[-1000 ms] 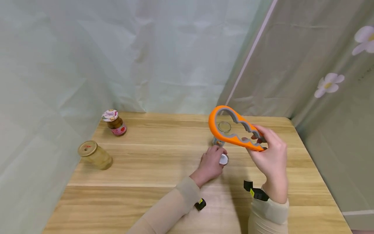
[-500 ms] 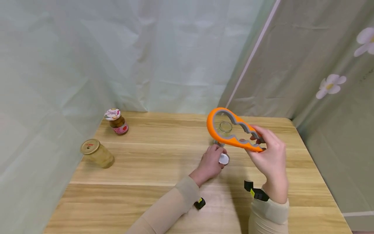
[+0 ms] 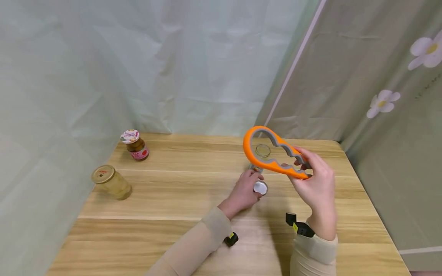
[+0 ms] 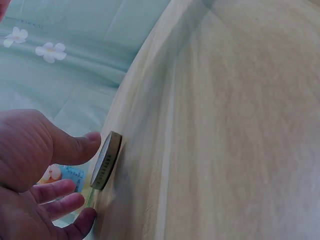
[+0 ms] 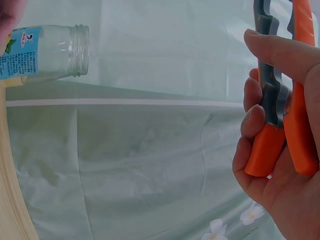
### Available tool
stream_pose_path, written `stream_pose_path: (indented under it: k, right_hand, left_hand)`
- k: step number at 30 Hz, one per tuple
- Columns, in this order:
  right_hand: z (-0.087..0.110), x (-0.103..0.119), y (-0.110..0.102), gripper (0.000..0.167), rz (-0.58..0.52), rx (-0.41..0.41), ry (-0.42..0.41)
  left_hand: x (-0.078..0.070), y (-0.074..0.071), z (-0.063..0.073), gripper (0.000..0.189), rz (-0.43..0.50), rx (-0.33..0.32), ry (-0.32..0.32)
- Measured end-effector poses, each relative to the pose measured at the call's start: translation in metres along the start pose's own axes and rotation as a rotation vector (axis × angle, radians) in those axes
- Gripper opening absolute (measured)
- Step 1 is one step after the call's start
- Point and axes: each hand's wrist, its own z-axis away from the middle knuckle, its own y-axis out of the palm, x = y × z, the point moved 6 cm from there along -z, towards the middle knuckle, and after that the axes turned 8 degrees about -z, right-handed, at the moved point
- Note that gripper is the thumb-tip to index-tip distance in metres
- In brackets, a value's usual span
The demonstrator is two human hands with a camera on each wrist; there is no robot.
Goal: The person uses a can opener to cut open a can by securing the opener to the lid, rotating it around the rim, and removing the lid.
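A metal lid (image 3: 260,188) lies on the table with its white inside facing up. Beside it is my left hand (image 3: 241,193), fingers loosely bent; in the left wrist view the thumb comes close to the lid (image 4: 106,161), and whether it touches I cannot tell. My right hand (image 3: 315,182) grips an orange and grey jar opener (image 3: 249,147) by its two handles, raised above the table. Behind the opener's loop stands a lidless glass jar (image 5: 55,55) with a blue label, partly hidden in the head view.
At the left of the wooden table (image 3: 193,191) stand two lidded jars: a pink-labelled jar (image 3: 139,151) at the back and a gold-lidded jar (image 3: 119,186) with pale contents nearer. A pale green curtain (image 3: 207,69) hangs behind the table and along both sides.
The left hand has drawn slightly away to the left, so more of the lid shows. The right hand still holds the jar opener in nearly the same place.
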Motion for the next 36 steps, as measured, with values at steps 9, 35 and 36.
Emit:
stream_pose_path:
  k: [9, 35, 36]
  right_hand:
    - [-0.002, -0.001, 0.003, 0.056, 0.022, 0.015, 0.012]
    - [0.004, -0.001, 0.012, 0.044, 0.0, 0.077, 0.049]
    - [0.003, -0.001, 0.012, 0.044, 0.001, 0.08, 0.051]
  left_hand:
    - [0.007, -0.012, 0.007, 0.045, 0.053, 0.008, 0.019]
    - [0.046, -0.113, 0.046, 0.044, 0.205, -0.217, 0.022]
    - [0.048, -0.118, 0.047, 0.043, 0.211, -0.234, 0.02]
